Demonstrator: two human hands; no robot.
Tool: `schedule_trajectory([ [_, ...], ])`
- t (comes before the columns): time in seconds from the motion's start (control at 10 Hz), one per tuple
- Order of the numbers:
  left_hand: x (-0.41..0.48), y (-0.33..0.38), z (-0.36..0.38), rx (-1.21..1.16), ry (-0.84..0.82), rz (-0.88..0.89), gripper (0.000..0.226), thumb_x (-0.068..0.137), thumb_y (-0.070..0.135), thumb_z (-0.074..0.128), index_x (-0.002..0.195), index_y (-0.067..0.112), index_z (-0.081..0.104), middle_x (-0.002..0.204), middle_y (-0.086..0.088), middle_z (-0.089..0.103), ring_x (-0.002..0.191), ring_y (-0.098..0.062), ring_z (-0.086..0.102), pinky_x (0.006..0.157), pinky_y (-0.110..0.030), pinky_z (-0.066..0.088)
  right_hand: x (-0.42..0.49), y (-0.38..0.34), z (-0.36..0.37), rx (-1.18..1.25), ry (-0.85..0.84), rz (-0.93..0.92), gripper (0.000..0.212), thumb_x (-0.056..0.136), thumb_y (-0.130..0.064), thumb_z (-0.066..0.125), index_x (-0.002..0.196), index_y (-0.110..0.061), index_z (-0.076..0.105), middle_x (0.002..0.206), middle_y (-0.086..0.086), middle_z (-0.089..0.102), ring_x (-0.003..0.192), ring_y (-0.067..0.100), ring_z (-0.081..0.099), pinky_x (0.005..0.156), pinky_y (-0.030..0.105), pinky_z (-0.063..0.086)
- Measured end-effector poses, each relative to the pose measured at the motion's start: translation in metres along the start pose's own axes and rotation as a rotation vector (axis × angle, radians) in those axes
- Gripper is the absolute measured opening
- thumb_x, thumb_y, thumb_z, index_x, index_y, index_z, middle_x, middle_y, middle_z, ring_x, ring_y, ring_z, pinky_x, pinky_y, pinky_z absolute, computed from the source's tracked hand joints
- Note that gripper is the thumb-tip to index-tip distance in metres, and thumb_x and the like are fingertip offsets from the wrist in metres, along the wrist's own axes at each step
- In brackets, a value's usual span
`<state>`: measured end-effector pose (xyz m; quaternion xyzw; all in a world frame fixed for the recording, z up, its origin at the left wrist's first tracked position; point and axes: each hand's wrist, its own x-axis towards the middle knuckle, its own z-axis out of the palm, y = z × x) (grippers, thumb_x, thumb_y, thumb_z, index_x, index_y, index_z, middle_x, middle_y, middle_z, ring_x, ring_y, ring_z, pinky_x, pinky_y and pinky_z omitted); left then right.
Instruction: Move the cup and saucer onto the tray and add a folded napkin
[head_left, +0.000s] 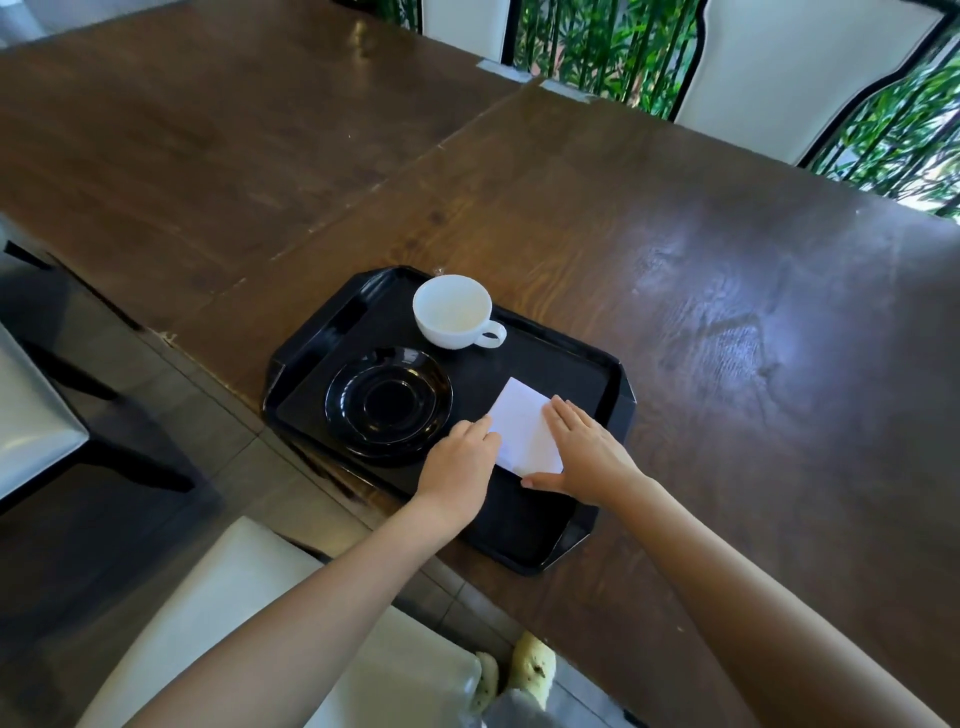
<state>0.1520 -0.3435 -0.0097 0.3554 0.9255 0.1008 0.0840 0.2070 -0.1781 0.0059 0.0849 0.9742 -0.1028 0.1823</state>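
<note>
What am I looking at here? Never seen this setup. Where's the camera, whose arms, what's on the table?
There is no robot here: a person works with two bare hands. The single picture comes from a wide-angle camera worn on the person's head, looking forward and down, so the arms enter from the bottom edge. On the dark brown wooden table lies a black rectangular plastic tray. On the tray stand a white ceramic cup, empty and upright, and beside it, not under it, a glossy black round saucer. The left hand and right hand rest flat at either side of a white folded paper napkin on the tray, fingers touching it. Nothing is lifted.
</note>
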Motion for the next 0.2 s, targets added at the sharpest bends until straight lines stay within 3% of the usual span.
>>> schedule_trajectory([
  [0.1, 0.005, 0.009, -0.023, 0.115, -0.163, 0.016, 0.025, 0.087, 0.001, 0.049, 0.11, 0.008, 0.055, 0.122, -0.008, 0.053, 0.113, -0.028, 0.047, 0.079, -0.035, 0.041, -0.004, 0.002, -0.011, 0.035, -0.033, 0.031, 0.102, 0.076, -0.066, 0.057, 0.15, -0.014, 0.007, 0.16, 0.007, 0.006, 0.146, 0.024, 0.008, 0.117, 0.039, 0.014],
  [0.2, 0.025, 0.014, -0.05, 0.191, -0.295, 0.053, 0.036, 0.087, 0.007, 0.047, 0.122, 0.012, 0.053, 0.127, -0.007, 0.053, 0.116, -0.029, 0.048, 0.085, -0.036, 0.042, -0.008, 0.006, -0.026, 0.074, -0.12, 0.026, 0.097, 0.079, -0.066, 0.053, 0.15, -0.017, 0.009, 0.16, 0.006, 0.006, 0.146, 0.025, 0.007, 0.118, 0.042, 0.014],
])
